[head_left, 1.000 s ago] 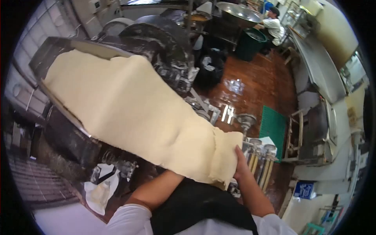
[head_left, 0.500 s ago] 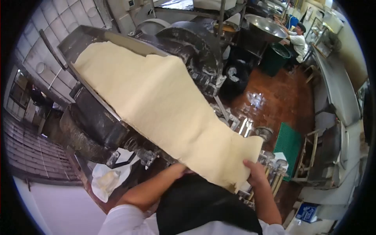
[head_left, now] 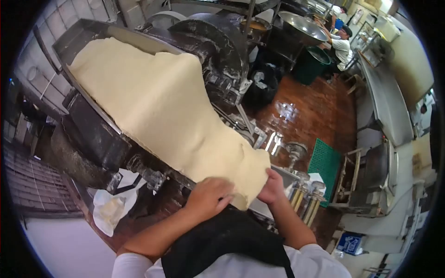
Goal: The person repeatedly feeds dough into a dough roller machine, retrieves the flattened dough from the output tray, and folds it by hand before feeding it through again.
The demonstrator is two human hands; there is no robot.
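Note:
A long pale sheet of dough point(head_left: 157, 102) runs from a metal trough point(head_left: 69, 44) at the upper left down to its narrow end before me. On the near edge of that end rests my left hand point(head_left: 211, 194), its fingers partly bent and somewhat blurred. My right hand point(head_left: 272, 186) holds the right edge of the dough, thumb on top and the other fingers hidden beneath. Metal rollers point(head_left: 303, 199) show just right of my right hand.
Dark machinery point(head_left: 213, 41) stands behind the dough. A green bin point(head_left: 310, 65), a large metal bowl point(head_left: 302, 28) and a co-worker point(head_left: 342, 48) are at the upper right. A green mat point(head_left: 324, 167) lies on the wet floor. White sheeting point(head_left: 111, 211) hangs at the lower left.
My left hand has come from under the near edge onto the top of the dough. The dough's end and my right hand have shifted left in view. A second person now shows at the back.

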